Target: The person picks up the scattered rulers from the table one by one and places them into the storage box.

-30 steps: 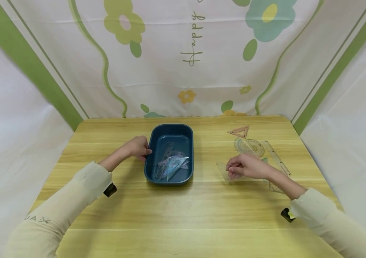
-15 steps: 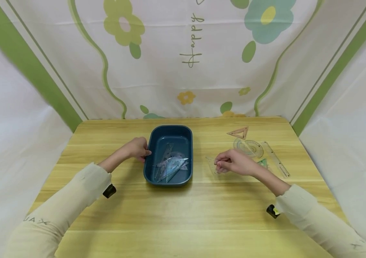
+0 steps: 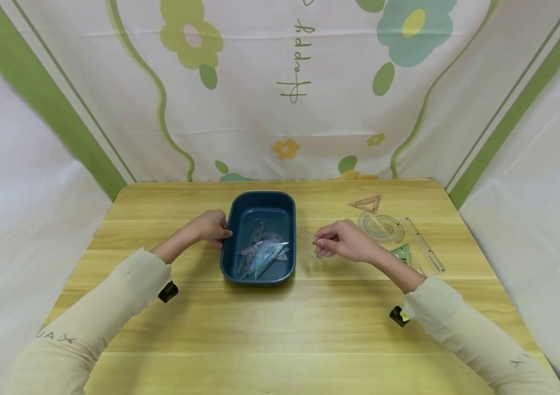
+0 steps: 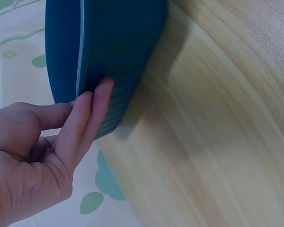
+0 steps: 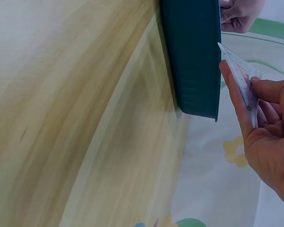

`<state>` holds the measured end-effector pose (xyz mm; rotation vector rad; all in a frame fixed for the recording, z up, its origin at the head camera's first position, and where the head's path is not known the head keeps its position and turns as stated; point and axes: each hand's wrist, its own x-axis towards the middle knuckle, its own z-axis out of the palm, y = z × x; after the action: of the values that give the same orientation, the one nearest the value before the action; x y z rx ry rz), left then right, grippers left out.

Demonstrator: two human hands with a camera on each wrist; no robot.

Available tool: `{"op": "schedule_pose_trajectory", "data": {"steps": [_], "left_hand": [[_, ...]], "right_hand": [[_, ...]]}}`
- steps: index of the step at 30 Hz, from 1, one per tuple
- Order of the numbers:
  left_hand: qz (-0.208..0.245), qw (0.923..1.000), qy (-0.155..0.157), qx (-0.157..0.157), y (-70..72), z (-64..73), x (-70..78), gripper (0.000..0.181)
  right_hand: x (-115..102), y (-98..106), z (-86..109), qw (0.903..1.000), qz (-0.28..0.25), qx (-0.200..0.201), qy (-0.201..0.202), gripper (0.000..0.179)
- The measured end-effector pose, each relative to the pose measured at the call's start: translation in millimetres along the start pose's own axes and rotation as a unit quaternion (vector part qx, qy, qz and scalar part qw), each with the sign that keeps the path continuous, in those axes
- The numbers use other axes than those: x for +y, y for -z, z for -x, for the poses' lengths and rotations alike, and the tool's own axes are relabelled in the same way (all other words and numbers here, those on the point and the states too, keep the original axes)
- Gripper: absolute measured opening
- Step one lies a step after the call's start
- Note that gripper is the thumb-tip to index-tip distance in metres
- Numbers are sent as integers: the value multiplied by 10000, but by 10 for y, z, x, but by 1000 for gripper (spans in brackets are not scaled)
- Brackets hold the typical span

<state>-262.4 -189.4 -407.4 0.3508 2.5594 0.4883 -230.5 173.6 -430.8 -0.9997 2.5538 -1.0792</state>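
My left hand [image 3: 211, 226] pinches the left rim of a dark blue bin [image 3: 258, 198], thumb inside and fingers along the outer wall, as the left wrist view shows. Inside the bin lie several clear rulers, set squares and a protractor [image 3: 265, 251], overlapping each other. Between thumb and fingers my right hand [image 3: 344, 241] pinches a clear set square [image 5: 244, 85], raised above the table just right of the bin. In the right wrist view its pointed corner comes close to the bin's rim.
On the wooden table [image 3: 280, 340], to the right, lie an orange set square [image 3: 375, 206], clear protractors [image 3: 381, 227], a clear ruler [image 3: 423, 245] and a green set square [image 3: 401, 252] partly behind my right forearm. A patterned cloth [image 3: 250, 109] hangs behind the table.
My right hand has moved left with the clear set square, from beside the loose rulers toward the bin. The left hand and the bin have stayed put.
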Motion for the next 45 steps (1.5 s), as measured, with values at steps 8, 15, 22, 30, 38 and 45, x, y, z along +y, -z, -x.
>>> {"op": "schedule_pose_trajectory", "data": {"steps": [8,15,22,30,38,45], "left_hand": [[57,10000,5,18,5,16,5,40],[30,10000,18,39,4,16,8,35],[95,9999,25,50,-4,12,9,33],[102,9999,16,63,0,28,18,35],[121,9999,35,21,-2,29,34,35],[228,9997,65,29,-14,18,18,36]], "right_hand": [[-90,-19,-170,9997,-133,-140,176,17],[-217,-27,-332,9990,-166,-264,307,17],[-348,-58,-529,9981,208,-387,427,14],[-442,-142,-765,9964,268,-699,388,9],[-488,-230,-940,9894,701,-1059,706,9],[-517,-322,-1077,9807,1224,-1317,772,7]]}}
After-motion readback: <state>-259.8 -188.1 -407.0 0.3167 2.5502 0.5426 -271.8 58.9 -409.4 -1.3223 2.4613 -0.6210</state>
